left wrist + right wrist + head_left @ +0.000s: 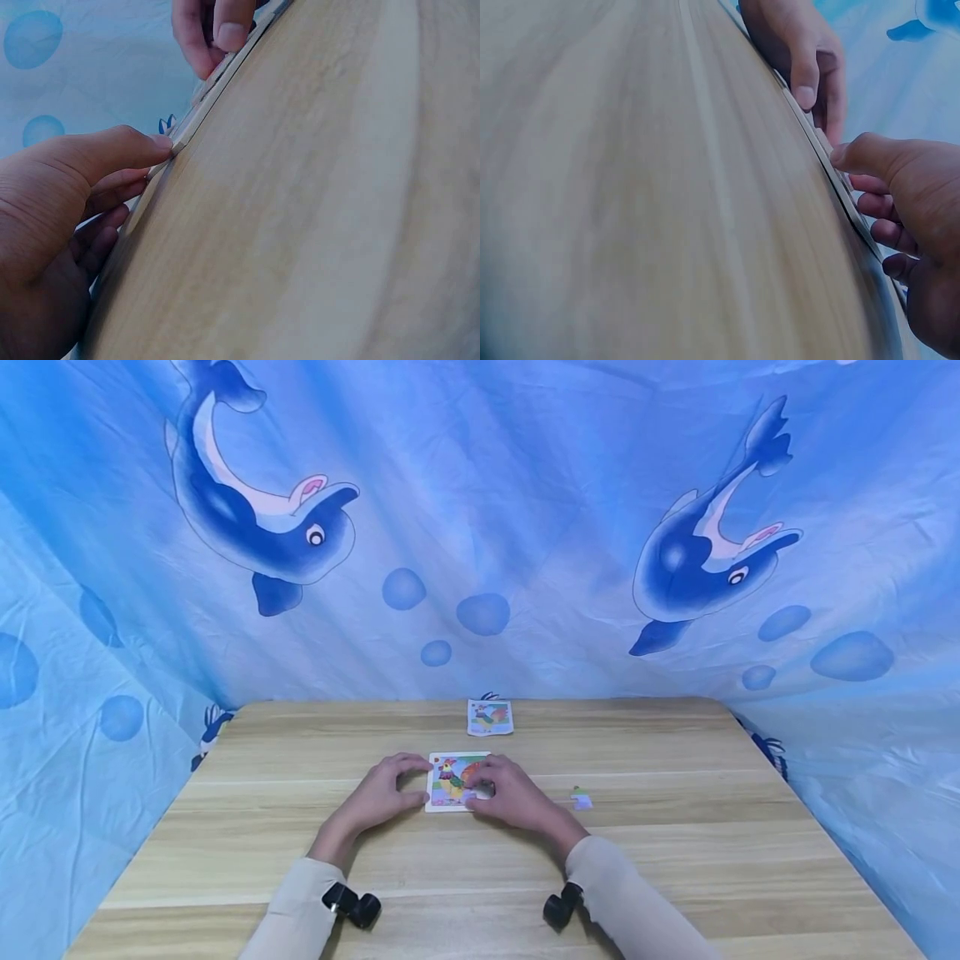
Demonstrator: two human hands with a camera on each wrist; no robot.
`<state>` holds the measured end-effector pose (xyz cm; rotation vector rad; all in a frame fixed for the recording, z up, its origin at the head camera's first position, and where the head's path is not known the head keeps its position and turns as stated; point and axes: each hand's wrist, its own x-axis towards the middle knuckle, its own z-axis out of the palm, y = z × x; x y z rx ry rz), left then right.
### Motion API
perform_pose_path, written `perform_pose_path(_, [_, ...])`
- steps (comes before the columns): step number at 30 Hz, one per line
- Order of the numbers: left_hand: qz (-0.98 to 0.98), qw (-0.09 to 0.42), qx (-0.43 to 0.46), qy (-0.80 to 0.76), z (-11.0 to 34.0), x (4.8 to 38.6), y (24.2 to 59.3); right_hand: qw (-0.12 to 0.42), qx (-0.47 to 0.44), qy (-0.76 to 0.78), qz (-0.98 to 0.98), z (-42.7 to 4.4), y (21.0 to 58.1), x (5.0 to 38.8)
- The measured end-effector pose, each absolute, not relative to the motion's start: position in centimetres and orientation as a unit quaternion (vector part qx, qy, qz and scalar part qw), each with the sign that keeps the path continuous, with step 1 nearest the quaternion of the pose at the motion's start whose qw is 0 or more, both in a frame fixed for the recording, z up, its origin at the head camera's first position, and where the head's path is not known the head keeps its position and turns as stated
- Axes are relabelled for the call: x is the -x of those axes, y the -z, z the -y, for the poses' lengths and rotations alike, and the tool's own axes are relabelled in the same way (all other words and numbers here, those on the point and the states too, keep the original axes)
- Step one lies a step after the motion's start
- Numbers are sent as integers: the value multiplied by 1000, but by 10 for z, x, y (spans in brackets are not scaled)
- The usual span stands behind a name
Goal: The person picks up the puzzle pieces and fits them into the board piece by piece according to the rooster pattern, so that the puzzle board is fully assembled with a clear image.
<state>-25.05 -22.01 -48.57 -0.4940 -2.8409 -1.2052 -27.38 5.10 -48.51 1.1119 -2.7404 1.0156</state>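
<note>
A square jigsaw puzzle board (448, 783) with a colourful rooster picture and a pale border lies on the table in the head view. My left hand (386, 791) holds its left edge, thumb near the front corner and fingers farther back. Over the right part of the board is my right hand (516, 793), its thumb and fingers bent together at a puzzle piece; the hand hides much of that piece. In the right wrist view, the right thumb (862, 154) meets a thin raised piece at the board's edge. A loose puzzle piece (581, 798) lies right of the right hand.
A small rooster picture card (490, 717) lies at the back of the wooden table (660, 877). Behind the table hangs a blue curtain (555, 510) printed with dolphins. Both wrists wear small black cameras.
</note>
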Motion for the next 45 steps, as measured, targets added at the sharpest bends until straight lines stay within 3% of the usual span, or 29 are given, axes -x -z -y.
perform_pose_path(27, [909,9,158,386,219,250,486,-1,-351,-319,880,-49,487,275])
perform_pose_path(38, [908,10,163,386,221,251,484,35,-374,-338,863,-39,488,276])
perform_pose_path(45, [910,5,159,382,221,251,486,25,-369,-331,868,-34,491,275])
